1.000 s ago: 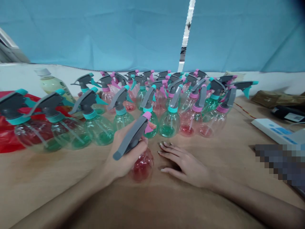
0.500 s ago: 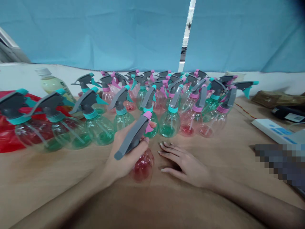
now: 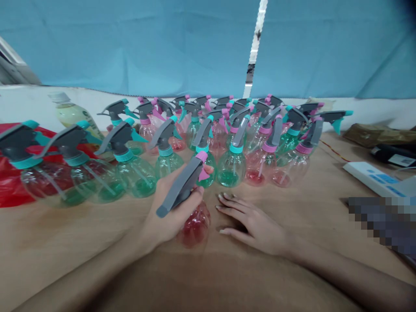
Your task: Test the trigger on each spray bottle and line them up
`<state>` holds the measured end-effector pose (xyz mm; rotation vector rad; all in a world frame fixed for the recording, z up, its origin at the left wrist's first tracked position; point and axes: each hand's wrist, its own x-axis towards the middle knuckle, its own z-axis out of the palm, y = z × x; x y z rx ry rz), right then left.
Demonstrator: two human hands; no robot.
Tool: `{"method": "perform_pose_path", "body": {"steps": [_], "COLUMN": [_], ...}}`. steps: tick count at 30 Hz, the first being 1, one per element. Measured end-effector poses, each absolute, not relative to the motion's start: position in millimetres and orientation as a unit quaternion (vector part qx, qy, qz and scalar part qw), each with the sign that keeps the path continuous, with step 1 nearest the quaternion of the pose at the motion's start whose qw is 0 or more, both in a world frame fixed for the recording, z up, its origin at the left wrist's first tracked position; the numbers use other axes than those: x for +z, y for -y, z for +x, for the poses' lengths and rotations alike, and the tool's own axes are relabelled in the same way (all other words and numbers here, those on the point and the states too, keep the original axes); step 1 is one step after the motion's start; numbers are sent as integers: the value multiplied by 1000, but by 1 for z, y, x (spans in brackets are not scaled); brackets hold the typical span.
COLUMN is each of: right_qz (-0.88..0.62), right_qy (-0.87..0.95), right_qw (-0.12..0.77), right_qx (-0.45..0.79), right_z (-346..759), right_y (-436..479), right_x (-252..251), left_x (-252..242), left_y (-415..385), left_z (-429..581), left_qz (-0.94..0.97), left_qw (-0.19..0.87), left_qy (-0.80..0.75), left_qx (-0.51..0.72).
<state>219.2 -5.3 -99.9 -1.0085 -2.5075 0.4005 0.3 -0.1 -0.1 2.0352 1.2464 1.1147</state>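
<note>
My left hand (image 3: pixel 170 203) is wrapped round the neck of a pink spray bottle (image 3: pixel 196 225) with a grey head and pink nozzle. The bottle stands near the front of the wooden table (image 3: pixel 107 227), its collar covered by my fingers. Just to the right, my right hand (image 3: pixel 251 221) lies palm down on the table, fingers stretched out, apart from the bottle and holding nothing. Beyond both hands stands a front row of clear spray bottles, among them a green spray bottle (image 3: pixel 232 171) with a teal collar and a pink one (image 3: pixel 260 167) with a pink collar.
Several more spray bottles crowd behind the front row. At left are a red plastic bag (image 3: pixel 13 186) and a drink bottle (image 3: pixel 73 115). On the right lie a white device (image 3: pixel 373 175), a black object (image 3: pixel 394 154) and a brown packet (image 3: pixel 378 134). A blue cloth (image 3: pixel 156 47) hangs behind.
</note>
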Motion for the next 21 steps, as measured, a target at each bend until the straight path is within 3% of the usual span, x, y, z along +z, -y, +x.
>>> {"method": "perform_pose_path", "body": {"steps": [21], "right_qz": [-361], "right_qy": [900], "right_qw": [199], "right_qx": [140], "right_z": [219], "right_y": [5], "right_x": [-99], "left_x": [0], "left_y": [1], "left_z": [1], "left_qz": [750], "left_qw": [253], "left_qy": [-452], "left_qx": [411]}}
